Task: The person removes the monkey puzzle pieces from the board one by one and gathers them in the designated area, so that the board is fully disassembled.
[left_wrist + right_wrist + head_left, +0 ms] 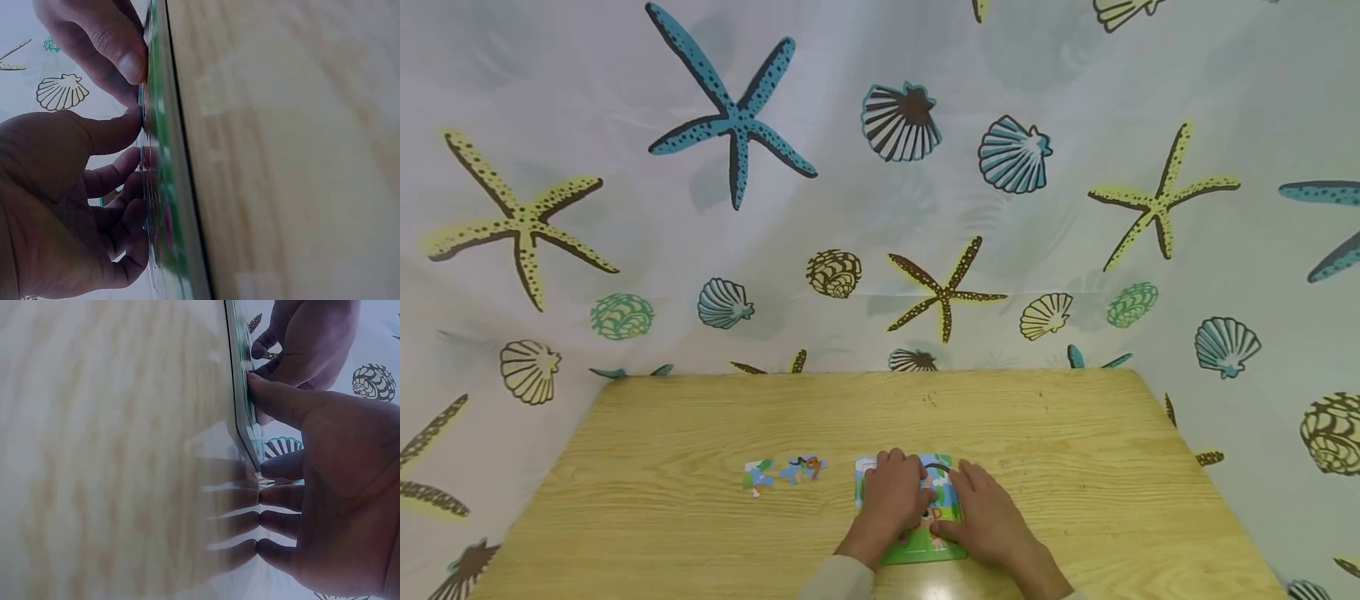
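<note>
A jigsaw puzzle board (pixel 917 546) with a green border and a colourful cartoon picture lies flat on the table. My left hand (pixel 891 500) is over its left and middle part, hiding much of the picture. In the left wrist view the thumb and bent fingertips (pixel 134 219) press down on the puzzle surface. My right hand (pixel 996 517) rests at the right edge. Its thumb (pixel 269 387) touches the board, while the other fingers are spread with their tips on the table beside it. Both thumbs are close together on the picture.
To the left of the board, loose jigsaw pieces (pixel 758 475) lie on the wooden table (pixel 700 533), with joined-looking pieces (pixel 805 468) beside them. A white curtain (pixel 820 200) printed with starfish and shells hangs behind the table and along both sides.
</note>
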`<control>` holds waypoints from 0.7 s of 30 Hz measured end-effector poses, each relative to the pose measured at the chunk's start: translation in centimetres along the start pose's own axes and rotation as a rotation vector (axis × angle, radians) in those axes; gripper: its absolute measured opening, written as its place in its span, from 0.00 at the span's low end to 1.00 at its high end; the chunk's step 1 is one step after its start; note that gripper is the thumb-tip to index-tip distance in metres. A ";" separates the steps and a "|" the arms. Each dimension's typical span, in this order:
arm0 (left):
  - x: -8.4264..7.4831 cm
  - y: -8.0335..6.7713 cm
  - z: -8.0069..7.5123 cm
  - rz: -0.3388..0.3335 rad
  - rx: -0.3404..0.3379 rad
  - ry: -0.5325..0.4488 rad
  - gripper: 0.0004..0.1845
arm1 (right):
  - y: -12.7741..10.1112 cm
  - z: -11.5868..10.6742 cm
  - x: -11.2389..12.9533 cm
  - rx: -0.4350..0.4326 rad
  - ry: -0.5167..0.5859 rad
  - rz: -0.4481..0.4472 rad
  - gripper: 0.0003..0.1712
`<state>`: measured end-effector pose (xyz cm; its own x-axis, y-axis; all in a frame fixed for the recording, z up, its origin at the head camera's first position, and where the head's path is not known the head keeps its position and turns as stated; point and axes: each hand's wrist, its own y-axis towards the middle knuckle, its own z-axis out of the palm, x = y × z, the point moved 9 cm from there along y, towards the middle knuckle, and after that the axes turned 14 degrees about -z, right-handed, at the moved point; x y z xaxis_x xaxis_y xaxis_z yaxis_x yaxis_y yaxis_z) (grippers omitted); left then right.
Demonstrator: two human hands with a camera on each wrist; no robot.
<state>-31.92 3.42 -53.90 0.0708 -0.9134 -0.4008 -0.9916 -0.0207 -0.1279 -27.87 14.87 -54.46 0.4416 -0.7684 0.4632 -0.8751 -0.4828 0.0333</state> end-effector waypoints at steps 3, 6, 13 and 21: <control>-0.1 0.3 0.4 -0.009 0.015 0.042 0.12 | 0.0 -0.1 0.1 -0.004 -0.015 -0.005 0.47; -0.3 0.3 0.4 -0.003 0.018 0.058 0.11 | 0.1 0.0 0.1 -0.003 -0.034 -0.005 0.47; -0.3 0.5 0.0 -0.024 0.005 0.002 0.18 | 0.2 -0.1 0.2 -0.003 -0.051 -0.012 0.48; -0.1 0.9 0.5 -0.061 0.033 -0.064 0.31 | 0.1 0.0 -0.1 0.000 -0.044 0.009 0.47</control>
<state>-32.77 3.68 -54.41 0.1389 -0.8832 -0.4480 -0.9812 -0.0615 -0.1830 -27.99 14.92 -54.51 0.4417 -0.7908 0.4238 -0.8793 -0.4754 0.0293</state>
